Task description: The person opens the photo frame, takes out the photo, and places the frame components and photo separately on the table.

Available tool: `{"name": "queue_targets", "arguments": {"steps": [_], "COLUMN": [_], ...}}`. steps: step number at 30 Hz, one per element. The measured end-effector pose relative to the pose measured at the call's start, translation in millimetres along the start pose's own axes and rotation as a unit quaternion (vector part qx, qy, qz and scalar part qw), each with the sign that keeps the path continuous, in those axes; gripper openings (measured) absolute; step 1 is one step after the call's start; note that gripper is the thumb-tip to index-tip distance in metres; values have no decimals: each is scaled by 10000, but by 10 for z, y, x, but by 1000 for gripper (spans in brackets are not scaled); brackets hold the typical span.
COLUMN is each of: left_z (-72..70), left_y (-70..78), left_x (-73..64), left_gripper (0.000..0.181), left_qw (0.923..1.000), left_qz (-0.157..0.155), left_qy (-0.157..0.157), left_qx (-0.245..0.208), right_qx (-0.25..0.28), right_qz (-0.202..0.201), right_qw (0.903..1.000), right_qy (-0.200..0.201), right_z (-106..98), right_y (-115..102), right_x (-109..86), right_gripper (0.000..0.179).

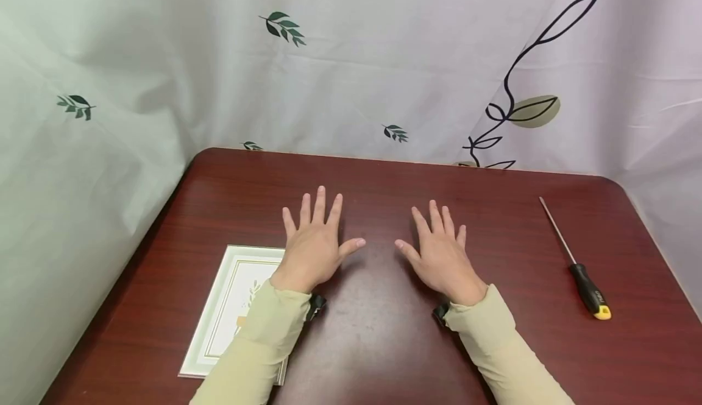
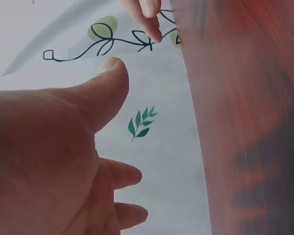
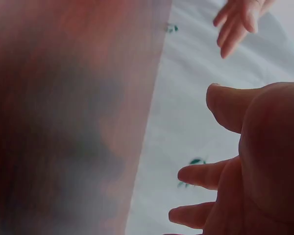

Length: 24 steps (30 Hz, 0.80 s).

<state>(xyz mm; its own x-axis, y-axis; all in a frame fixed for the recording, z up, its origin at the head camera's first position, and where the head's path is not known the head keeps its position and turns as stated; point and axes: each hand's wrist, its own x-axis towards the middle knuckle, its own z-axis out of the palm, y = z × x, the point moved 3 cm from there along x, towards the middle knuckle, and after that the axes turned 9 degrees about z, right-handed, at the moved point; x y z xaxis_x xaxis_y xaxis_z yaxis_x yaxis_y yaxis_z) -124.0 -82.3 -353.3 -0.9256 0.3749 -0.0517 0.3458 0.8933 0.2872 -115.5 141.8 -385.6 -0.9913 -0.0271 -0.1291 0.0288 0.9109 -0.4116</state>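
Note:
My left hand is spread palm down above the dark red table, its fingers straight and holding nothing. Its wrist and sleeve overlap a white picture frame with a thin gold border and a plant print, so the frame's right part is hidden. To the right, my right hand is likewise spread palm down with nothing in it. In the left wrist view the left thumb stands out from the fingers. A screwdriver with a black and yellow handle lies farther right, apart from the right hand.
A pale curtain with leaf prints hangs behind the table and along its sides. The table's far edge runs beyond both hands. Dark bands sit on both wrists below the sleeves' cuffs.

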Motion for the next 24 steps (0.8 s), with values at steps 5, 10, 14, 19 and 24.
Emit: {"name": "queue_targets", "arguments": {"steps": [5, 10, 14, 19, 24], "left_z": [-46, -156, -236, -267, -261], "left_y": [-165, -411, -629, -882, -1131], "left_x": [-158, -425, -697, -1048, -1334], "left_gripper": [93, 90, 92, 95, 98], "left_qw": [9999, 9996, 9996, 9993, 9994], "left_qz": [146, 245, 277, 318, 201], "left_qy": [-58, -96, -100, -151, -266], "left_qx": [-30, -71, -17, 79, 51], "right_qx": [-62, -171, -266, -517, -447], "right_qz": [-215, -503, -781, -1140, -1487], "right_qw": [9996, 9986, 9965, 9918, 9871], "right_qy": [-165, -88, -127, -247, -396], "right_z": [44, 21, 0, 15, 95], "right_y": [-61, -177, -302, -463, -626], "right_x": [23, 91, 138, 170, 220], "right_gripper": [77, 77, 77, 75, 73]}}
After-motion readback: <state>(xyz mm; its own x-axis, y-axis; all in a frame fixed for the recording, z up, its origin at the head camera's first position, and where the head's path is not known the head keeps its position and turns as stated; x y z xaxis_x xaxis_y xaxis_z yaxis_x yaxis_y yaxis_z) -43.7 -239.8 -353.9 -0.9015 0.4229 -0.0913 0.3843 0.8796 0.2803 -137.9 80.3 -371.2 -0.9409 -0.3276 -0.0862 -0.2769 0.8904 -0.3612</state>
